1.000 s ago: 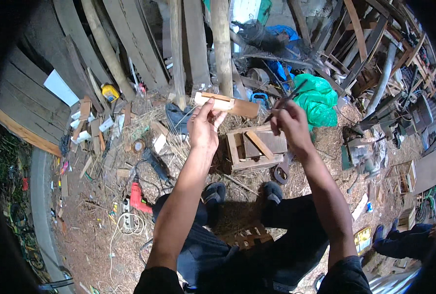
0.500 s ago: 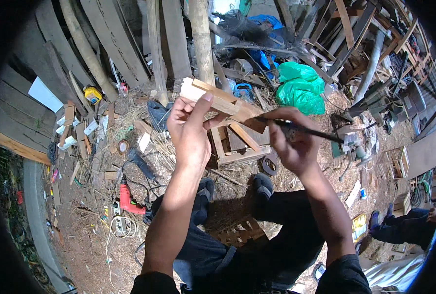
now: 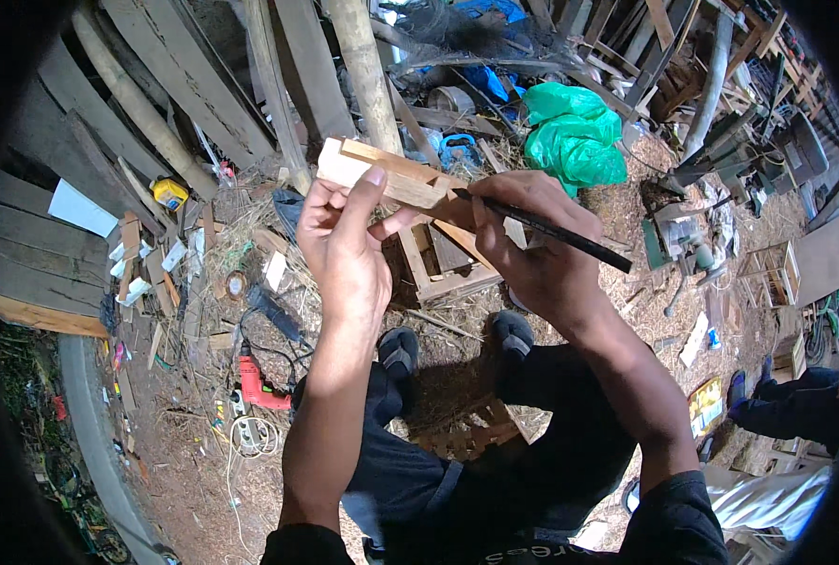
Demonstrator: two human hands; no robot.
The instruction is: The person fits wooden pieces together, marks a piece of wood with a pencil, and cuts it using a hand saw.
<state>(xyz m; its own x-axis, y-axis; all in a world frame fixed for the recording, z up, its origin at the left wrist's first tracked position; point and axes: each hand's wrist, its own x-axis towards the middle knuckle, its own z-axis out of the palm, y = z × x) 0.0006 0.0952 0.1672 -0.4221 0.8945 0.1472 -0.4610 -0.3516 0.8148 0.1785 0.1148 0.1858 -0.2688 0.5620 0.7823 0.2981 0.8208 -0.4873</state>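
Note:
My left hand (image 3: 342, 243) is closed around a pale wooden block (image 3: 408, 191), its thumb laid along the near face. A notch or step runs along the block's top edge, and its far right end is hidden behind my right hand. Held like a pen in my right hand (image 3: 556, 247) is a slim black pencil (image 3: 570, 240), its tip at the block's right end. Below the block, a wooden box frame (image 3: 457, 285) rests on the ground, partly covered by my hands.
A red power drill (image 3: 257, 384) and a white extension socket (image 3: 250, 435) with cable lie at left. A green plastic bag (image 3: 575, 137) sits beyond my hands, near stacked scrap wood. Planks and poles lean at upper left. Another person's legs (image 3: 787, 414) show at right.
My right hand has come up and turned, bringing the pencil's tip to the block's right end. Both hands and the block sit slightly further left in view.

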